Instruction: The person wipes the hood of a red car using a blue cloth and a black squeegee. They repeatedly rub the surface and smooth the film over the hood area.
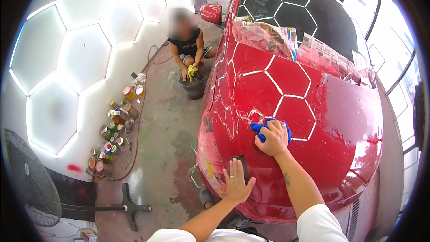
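My left hand (237, 183) lies flat on the front left of a red car's hood (255, 80), its fingers stretched out. Beneath those fingers a dark rectangular piece (242, 161), like sandpaper or a sanding pad, sticks out past the fingertips. My right hand (274, 140) is closed round a bunched blue cloth (258, 128) and presses it onto the middle of the hood. Wet, whitish streaks mark the paint around and left of the cloth. Newspaper masking (273, 40) covers the base of the windshield (282, 4).
On the left, a person crouches by a black bucket (193, 90), holding a yellow cloth (192, 72). Several paint cans (105, 131) and a hose (136, 145) line the lit wall. A standing fan (29, 175) is at the lower left, its base (129, 207) on the wet floor.
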`<state>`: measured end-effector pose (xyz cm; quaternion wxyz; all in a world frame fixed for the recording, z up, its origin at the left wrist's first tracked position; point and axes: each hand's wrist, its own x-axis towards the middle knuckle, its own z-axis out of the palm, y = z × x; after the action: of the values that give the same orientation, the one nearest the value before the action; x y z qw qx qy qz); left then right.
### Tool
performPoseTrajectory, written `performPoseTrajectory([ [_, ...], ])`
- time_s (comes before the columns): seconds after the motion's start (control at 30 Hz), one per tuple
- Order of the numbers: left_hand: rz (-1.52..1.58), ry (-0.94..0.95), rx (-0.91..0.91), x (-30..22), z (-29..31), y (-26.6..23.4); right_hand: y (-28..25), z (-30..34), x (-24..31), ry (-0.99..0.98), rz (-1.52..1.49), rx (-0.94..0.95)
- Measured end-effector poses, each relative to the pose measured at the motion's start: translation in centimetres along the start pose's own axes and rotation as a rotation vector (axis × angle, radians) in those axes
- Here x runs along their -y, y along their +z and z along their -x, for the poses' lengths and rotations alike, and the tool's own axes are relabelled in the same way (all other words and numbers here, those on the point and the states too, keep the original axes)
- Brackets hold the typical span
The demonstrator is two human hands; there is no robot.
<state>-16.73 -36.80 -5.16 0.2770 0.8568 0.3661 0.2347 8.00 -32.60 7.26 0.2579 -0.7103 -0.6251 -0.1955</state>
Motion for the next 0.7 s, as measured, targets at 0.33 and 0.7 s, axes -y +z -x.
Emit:
performPoseTrajectory([
  [0.33, -0.015, -0.056, -0.074, 6.0, -27.7, -6.3, 0.5, 0.1, 0.1, -0.033, 0.06, -0.018],
  [0.7, 0.049, 0.142, -0.041, 2.8, -17.5, -4.7, 1.0, 0.8, -0.9, -0.028, 0.096, -0.027],
])
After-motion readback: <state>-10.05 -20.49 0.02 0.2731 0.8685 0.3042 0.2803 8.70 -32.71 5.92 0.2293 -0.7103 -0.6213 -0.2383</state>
